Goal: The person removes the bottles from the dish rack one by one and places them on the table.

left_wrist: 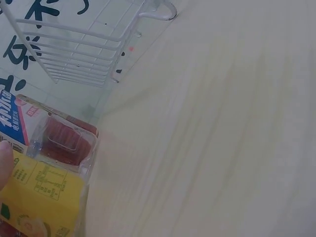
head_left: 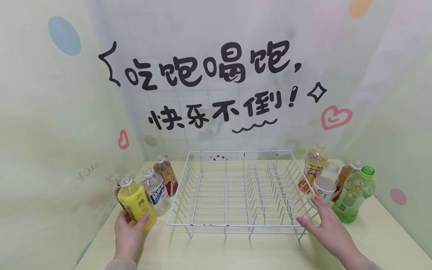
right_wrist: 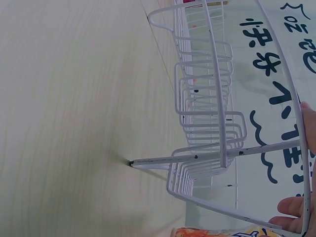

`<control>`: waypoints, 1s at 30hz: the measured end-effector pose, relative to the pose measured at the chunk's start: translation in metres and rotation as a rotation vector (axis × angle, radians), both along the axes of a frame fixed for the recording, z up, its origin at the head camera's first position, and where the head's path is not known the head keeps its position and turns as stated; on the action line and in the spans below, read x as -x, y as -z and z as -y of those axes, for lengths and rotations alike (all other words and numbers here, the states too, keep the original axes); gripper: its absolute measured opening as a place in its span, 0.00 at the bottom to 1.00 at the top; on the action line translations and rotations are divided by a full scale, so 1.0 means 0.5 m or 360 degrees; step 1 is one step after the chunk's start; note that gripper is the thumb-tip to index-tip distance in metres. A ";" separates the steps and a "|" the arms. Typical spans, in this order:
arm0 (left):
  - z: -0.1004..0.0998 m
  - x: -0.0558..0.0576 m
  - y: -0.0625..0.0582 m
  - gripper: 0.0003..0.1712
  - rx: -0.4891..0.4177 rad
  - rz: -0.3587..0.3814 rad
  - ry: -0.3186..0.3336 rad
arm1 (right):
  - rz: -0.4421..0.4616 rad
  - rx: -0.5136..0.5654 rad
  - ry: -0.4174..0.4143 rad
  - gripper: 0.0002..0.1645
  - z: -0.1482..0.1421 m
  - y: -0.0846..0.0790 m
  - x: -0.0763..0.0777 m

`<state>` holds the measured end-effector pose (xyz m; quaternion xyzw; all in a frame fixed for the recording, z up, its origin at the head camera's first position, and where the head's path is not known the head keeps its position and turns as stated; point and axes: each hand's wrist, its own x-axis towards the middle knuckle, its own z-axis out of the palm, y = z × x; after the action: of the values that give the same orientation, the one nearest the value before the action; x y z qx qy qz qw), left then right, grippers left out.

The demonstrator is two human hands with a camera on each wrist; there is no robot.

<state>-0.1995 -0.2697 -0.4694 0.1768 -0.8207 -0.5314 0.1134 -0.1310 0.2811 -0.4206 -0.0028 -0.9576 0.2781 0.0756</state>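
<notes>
My left hand (head_left: pixel 129 232) grips the lower part of a clear plastic bottle with a yellow label (head_left: pixel 137 204), thumb on the near side and fingers behind. In the left wrist view the yellow-labelled bottle (left_wrist: pixel 44 192) fills the lower left corner, with only a bit of the thumb showing. A white wire dish rack (head_left: pixel 233 225) stands in the middle of the table. At its front right corner is my right hand (head_left: pixel 332 228), thumb and fingers spread apart. The right wrist view has the fingers (right_wrist: pixel 291 215) right at the rack's rim.
Beside the yellow-labelled bottle stand a blue-and-white-labelled bottle (head_left: pixel 156 193), a brown bottle (head_left: pixel 166 174) and another partly hidden one. Right of the rack are an orange-labelled bottle (head_left: pixel 314 165), a clear bottle (head_left: pixel 325 183), a green bottle (head_left: pixel 352 195) and a brown one (head_left: pixel 344 178). Printed sheets hang behind.
</notes>
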 end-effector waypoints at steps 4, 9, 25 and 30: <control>0.002 -0.003 -0.003 0.54 -0.0010 -0.0001 0.0019 | -0.0005 0.0003 -0.0001 0.55 0.000 0.001 0.000; 0.005 -0.007 -0.007 0.55 0.0006 0.0005 0.0035 | -0.0009 0.0005 -0.0003 0.55 0.001 0.000 -0.001; 0.013 -0.033 -0.020 0.70 0.0164 0.0189 0.0087 | -0.0012 0.0004 -0.0015 0.55 -0.001 0.000 -0.001; 0.001 -0.061 -0.045 0.61 0.0193 0.0199 0.0054 | -0.0015 -0.0003 -0.0018 0.55 -0.002 -0.004 -0.003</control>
<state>-0.1692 -0.2703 -0.4467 0.1885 -0.8597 -0.4705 0.0634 -0.1295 0.2822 -0.4186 0.0041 -0.9574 0.2777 0.0786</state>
